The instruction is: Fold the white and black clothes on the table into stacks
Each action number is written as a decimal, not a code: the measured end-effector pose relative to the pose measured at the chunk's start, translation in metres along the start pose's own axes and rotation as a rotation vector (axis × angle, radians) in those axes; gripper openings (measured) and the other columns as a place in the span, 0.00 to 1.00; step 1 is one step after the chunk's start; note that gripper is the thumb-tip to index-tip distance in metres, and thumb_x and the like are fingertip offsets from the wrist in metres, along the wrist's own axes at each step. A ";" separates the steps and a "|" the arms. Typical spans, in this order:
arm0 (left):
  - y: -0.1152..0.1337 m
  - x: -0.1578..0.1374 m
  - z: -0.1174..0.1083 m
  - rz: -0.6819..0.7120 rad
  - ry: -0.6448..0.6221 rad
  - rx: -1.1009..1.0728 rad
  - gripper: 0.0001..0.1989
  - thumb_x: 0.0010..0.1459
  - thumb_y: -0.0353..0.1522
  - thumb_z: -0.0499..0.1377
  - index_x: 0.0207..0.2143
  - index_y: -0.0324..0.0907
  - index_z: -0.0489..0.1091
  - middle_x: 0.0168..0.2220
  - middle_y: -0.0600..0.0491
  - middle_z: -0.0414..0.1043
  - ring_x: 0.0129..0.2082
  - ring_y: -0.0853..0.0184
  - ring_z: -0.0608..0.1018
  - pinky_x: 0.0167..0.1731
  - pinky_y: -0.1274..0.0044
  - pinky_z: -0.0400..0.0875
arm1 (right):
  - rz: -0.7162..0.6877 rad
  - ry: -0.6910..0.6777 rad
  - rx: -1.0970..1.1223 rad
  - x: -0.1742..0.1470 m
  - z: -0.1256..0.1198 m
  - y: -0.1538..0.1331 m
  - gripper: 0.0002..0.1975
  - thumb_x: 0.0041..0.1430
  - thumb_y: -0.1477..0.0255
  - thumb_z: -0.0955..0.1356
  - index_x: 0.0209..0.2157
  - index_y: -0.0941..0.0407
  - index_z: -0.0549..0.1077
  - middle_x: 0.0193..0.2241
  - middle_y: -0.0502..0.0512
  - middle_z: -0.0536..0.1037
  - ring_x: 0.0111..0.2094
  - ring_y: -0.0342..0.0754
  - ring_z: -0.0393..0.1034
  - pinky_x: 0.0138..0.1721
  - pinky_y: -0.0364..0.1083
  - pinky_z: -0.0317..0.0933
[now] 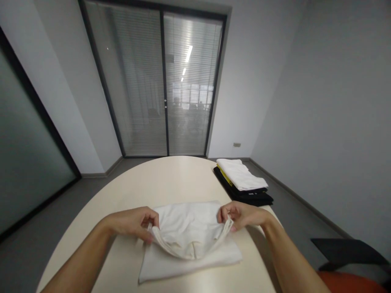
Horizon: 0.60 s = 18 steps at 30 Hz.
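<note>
A white garment point(187, 219), partly folded, lies on the table in front of me. Its near edge is lifted and sags in a curve between my hands. My left hand point(136, 221) pinches the left end of that edge between thumb and fingers. At the right end, my right hand point(240, 215) grips the same edge, where several cloth layers show. Beneath the raised edge, the lower part of the garment rests flat on the tabletop. Whether it is a shirt or another kind of clothing, I cannot tell.
A stack of folded clothes point(242, 177), white on top with yellow and black below, sits at the right edge of the round cream table point(171, 179). A chair point(351, 252) with black and red parts stands at lower right. Glass doors with blinds point(165, 89) are beyond.
</note>
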<state>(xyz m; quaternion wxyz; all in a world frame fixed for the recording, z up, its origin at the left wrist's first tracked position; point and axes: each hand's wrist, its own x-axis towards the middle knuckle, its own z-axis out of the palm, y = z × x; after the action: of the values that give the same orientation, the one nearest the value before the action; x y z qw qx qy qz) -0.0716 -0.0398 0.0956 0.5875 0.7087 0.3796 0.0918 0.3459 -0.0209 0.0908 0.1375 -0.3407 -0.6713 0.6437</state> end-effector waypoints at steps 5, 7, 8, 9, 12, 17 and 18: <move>-0.007 0.005 -0.002 0.003 -0.070 -0.004 0.21 0.36 0.37 0.76 0.35 0.44 0.77 0.38 0.55 0.79 0.38 0.66 0.77 0.37 0.80 0.68 | 0.084 -0.065 0.032 0.006 -0.002 0.006 0.20 0.37 0.64 0.80 0.29 0.60 0.75 0.37 0.56 0.80 0.36 0.46 0.74 0.43 0.47 0.65; -0.007 0.003 -0.004 -0.033 -0.107 -0.034 0.23 0.35 0.36 0.77 0.35 0.43 0.76 0.40 0.54 0.80 0.35 0.68 0.78 0.35 0.80 0.69 | 0.093 -0.079 0.027 0.005 -0.004 0.008 0.20 0.36 0.65 0.81 0.29 0.60 0.75 0.36 0.56 0.80 0.36 0.46 0.74 0.42 0.46 0.66; -0.006 0.001 -0.004 -0.054 -0.140 -0.052 0.23 0.36 0.37 0.76 0.37 0.43 0.76 0.41 0.52 0.80 0.34 0.68 0.78 0.34 0.80 0.69 | 0.104 -0.083 0.020 0.003 -0.006 0.008 0.20 0.37 0.64 0.81 0.29 0.60 0.75 0.37 0.57 0.81 0.37 0.46 0.74 0.41 0.45 0.67; -0.004 0.000 -0.005 -0.069 -0.176 -0.074 0.23 0.38 0.39 0.76 0.38 0.43 0.76 0.40 0.51 0.80 0.34 0.68 0.78 0.33 0.80 0.70 | 0.123 -0.084 0.010 0.002 -0.007 0.009 0.20 0.39 0.62 0.80 0.29 0.61 0.76 0.37 0.58 0.81 0.37 0.47 0.74 0.40 0.44 0.67; -0.001 -0.003 -0.006 -0.056 -0.147 -0.122 0.22 0.47 0.46 0.71 0.38 0.41 0.74 0.32 0.50 0.80 0.30 0.68 0.79 0.32 0.79 0.70 | 0.175 -0.005 -0.030 -0.001 -0.010 0.010 0.24 0.49 0.51 0.74 0.29 0.61 0.75 0.31 0.58 0.79 0.31 0.46 0.74 0.33 0.44 0.68; -0.016 0.010 -0.011 -0.206 0.347 -0.054 0.27 0.52 0.58 0.59 0.32 0.42 0.66 0.24 0.53 0.75 0.18 0.70 0.74 0.15 0.81 0.61 | 0.096 0.456 -0.084 0.015 -0.007 0.016 0.27 0.53 0.45 0.69 0.31 0.57 0.67 0.23 0.48 0.71 0.24 0.42 0.69 0.24 0.41 0.64; -0.021 0.015 -0.012 -0.255 0.414 -0.051 0.29 0.51 0.59 0.58 0.33 0.42 0.66 0.25 0.53 0.75 0.17 0.69 0.74 0.14 0.81 0.59 | 0.107 0.525 -0.098 0.020 -0.007 0.019 0.28 0.53 0.43 0.68 0.33 0.56 0.67 0.23 0.47 0.71 0.23 0.42 0.68 0.22 0.40 0.62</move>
<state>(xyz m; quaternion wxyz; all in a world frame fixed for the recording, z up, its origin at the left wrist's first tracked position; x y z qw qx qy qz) -0.0773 -0.0209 0.0758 0.5219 0.6060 0.5759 0.1696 0.3405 -0.0041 0.0680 0.2559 -0.5374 -0.6240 0.5064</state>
